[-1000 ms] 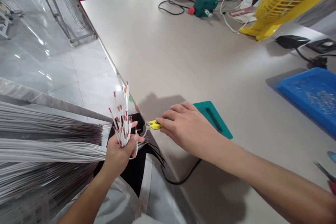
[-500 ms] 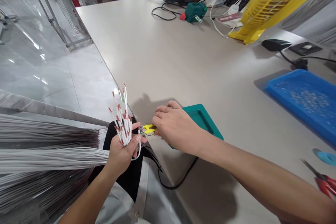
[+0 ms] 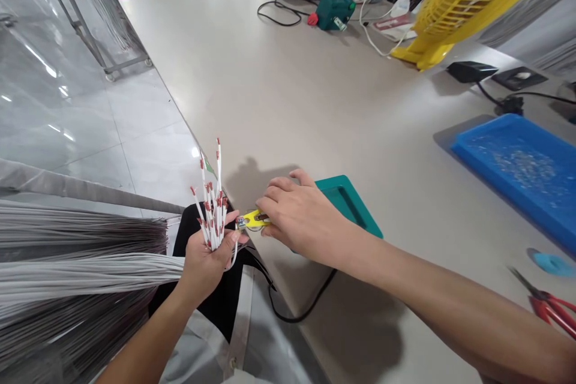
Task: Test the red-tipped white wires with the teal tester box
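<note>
My left hand [image 3: 206, 262] is closed around a bundle of white wires [image 3: 215, 225], whose reddish-brown tips fan upward past the table edge. One wire bends away from the rest, its end at the metal tip of a small yellow tool [image 3: 253, 218]. My right hand [image 3: 297, 210] has its fingers round the back of this tool, palm down; the exact grip is hidden. Under and behind that hand lies a green tray-like base [image 3: 355, 207], partly covered.
Long white wires [image 3: 90, 276] lie at the left. On the table [image 3: 288, 90] are a blue tray [image 3: 517, 162] holding small bits, red-handled scissors [image 3: 546, 303], a blue roll [image 3: 552, 264], a yellow fan [image 3: 468, 6] and a green device [image 3: 335, 11]. A black cable [image 3: 310, 315] loops over the near edge.
The view has shifted slightly. The wire tips in my left hand have turned a little and stand closer together; the bent wire's end stays at the yellow tool.
</note>
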The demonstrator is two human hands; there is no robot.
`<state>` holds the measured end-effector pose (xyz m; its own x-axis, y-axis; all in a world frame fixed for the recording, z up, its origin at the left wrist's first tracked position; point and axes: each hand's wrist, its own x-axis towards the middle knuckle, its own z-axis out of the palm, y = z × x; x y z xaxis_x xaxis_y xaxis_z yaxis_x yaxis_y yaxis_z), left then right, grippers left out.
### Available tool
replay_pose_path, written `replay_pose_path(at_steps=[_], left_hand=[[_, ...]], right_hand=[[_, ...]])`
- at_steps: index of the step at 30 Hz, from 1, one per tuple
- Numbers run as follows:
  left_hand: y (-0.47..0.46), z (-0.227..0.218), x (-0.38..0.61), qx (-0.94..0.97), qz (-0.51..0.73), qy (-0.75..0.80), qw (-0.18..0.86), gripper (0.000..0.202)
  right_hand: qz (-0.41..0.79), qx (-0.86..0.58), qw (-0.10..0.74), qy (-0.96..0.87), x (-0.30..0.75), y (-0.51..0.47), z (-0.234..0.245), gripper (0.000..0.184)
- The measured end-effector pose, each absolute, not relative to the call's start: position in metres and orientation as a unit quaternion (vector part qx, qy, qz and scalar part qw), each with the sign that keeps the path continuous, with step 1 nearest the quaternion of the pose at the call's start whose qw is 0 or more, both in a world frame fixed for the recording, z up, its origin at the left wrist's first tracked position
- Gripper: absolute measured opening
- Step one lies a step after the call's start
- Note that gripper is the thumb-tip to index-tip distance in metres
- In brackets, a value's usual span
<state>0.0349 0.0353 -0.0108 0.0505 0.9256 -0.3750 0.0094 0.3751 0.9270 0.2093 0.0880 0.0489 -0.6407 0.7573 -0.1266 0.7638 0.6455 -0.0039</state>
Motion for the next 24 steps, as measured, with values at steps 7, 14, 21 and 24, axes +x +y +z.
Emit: replay_pose_path(at_steps=[7, 14, 21, 24], left_hand=[[0.034, -0.015, 0.033, 0.396, 0.398, 0.573, 0.597, 0.053], [0.031, -0.012, 0.027, 0.398, 0.416, 0.573, 0.583, 0.051], [0.025, -0.009, 0.020, 0.404, 0.441, 0.557, 0.577, 0.055], [0.023, -0.007, 0.018, 0.408, 0.446, 0.553, 0.573, 0.057]], right_hand=[[-0.012, 0.421, 0.040, 0.906, 0.209, 0.086, 0.041, 0.041], [-0.010, 0.423, 0.033, 0.905, 0.209, 0.087, 0.041, 0.047], [-0.009, 0.398, -0.072, 0.915, 0.207, 0.074, 0.047, 0.050], [-0.008, 0.383, -0.139, 0.913, 0.202, 0.064, 0.048, 0.032]])
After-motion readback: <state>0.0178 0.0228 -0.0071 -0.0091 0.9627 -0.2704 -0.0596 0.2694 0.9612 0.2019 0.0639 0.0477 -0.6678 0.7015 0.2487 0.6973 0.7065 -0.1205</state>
